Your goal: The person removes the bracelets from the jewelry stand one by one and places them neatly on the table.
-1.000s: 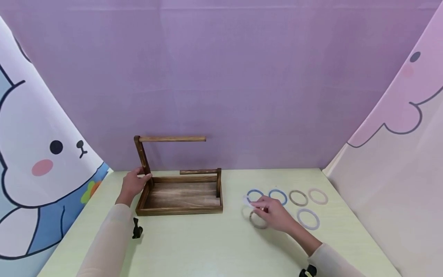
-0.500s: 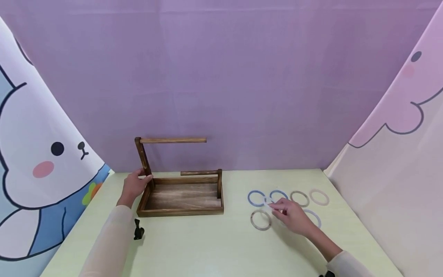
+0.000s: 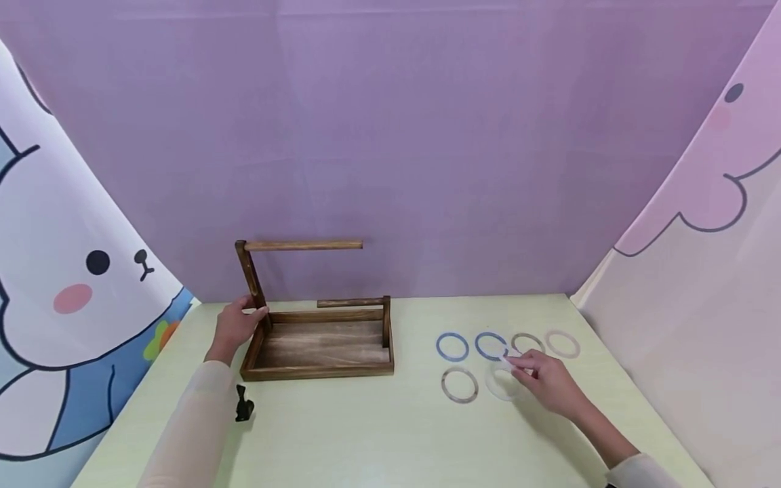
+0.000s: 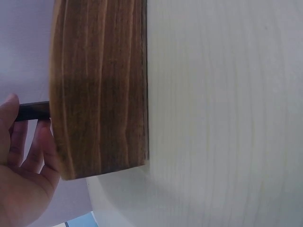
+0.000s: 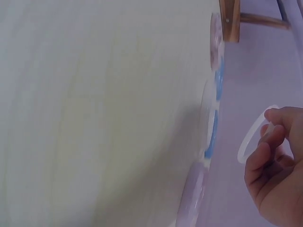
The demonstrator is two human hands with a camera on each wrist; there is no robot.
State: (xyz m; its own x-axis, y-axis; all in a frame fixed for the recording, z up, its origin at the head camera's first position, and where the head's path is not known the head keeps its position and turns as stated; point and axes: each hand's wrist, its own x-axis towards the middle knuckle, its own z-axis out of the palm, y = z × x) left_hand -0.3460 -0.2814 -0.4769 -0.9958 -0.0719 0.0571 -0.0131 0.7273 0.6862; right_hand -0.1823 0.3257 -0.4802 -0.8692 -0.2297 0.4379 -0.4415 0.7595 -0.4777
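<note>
My left hand (image 3: 234, 330) grips the tall upright post at the left end of a brown wooden display stand (image 3: 320, 371). Thumb and fingers lie on either side of that post (image 4: 34, 111) in the left wrist view. Over the table, my right hand (image 3: 549, 388) pinches a white translucent bangle (image 5: 251, 138) between thumb and fingertips, raised and tilted. Near it lie two blue bangles (image 3: 452, 347), a mottled bangle (image 3: 459, 385), a clear whitish bangle (image 3: 497, 393), a brown one (image 3: 527, 336) and a pink one (image 3: 563, 344). A lilac bangle (image 5: 193, 194) is hidden by my hand in the head view.
The stand has a shallow tray with a high bar (image 3: 305, 245) and a lower bar (image 3: 349, 303) above it. Purple cloth (image 3: 421, 149) hangs behind the pale table (image 3: 366, 434). A small black object (image 3: 244, 404) shows beside the left sleeve.
My right hand has moved rightward with the white bangle, away from the mottled one. The clear bangle has come into view and the lilac one is covered. My left hand stays on the post.
</note>
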